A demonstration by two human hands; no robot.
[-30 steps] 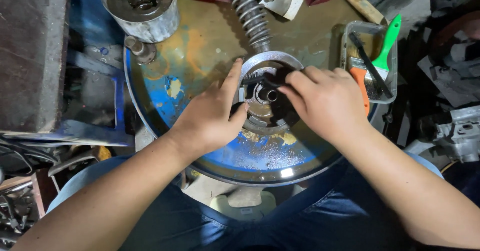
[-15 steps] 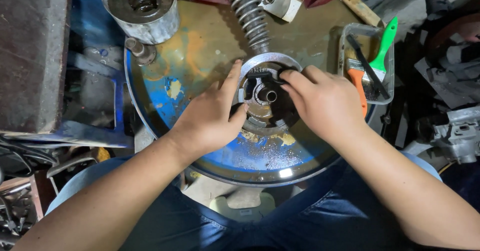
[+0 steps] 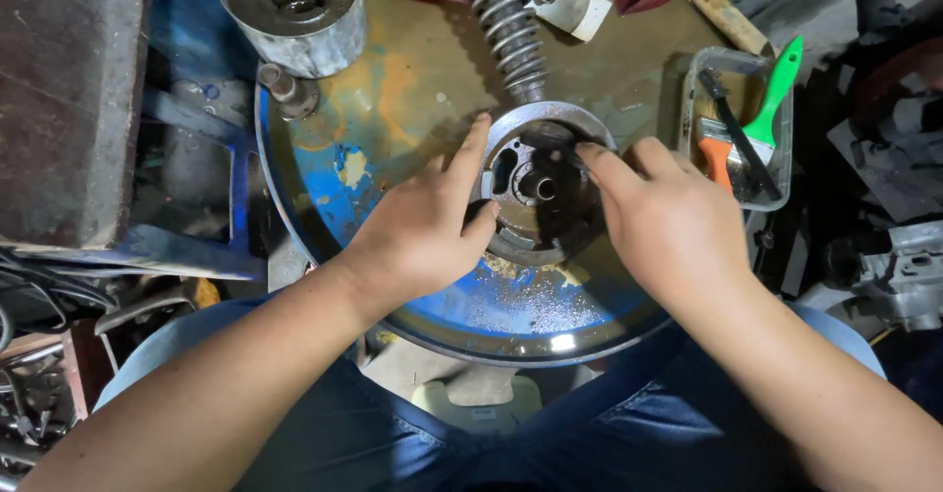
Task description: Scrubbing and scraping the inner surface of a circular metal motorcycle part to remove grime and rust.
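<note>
My left hand (image 3: 424, 227) and right hand (image 3: 668, 219) both rest on the round metal disc (image 3: 538, 188) lying on the blue drum-top surface (image 3: 324, 173). The fingers (image 3: 470, 153) of each hand are spread wide, pressing its rim from either side. A coil spring (image 3: 503, 23) stands just beyond the disc, and a tray (image 3: 692, 89) of brushes sits right.

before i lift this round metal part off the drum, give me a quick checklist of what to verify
1. Left hand on the round metal part: ok, fingers on its left rim.
2. Right hand on it: ok, fingertips over its right side.
3. Part resting flat on the drum top: ok.
4. Coil spring clear of the part: not ok, its end meets the rim.
5. Brush tray clear: ok, apart at right.
6. Anything under the part: cannot tell.
</note>
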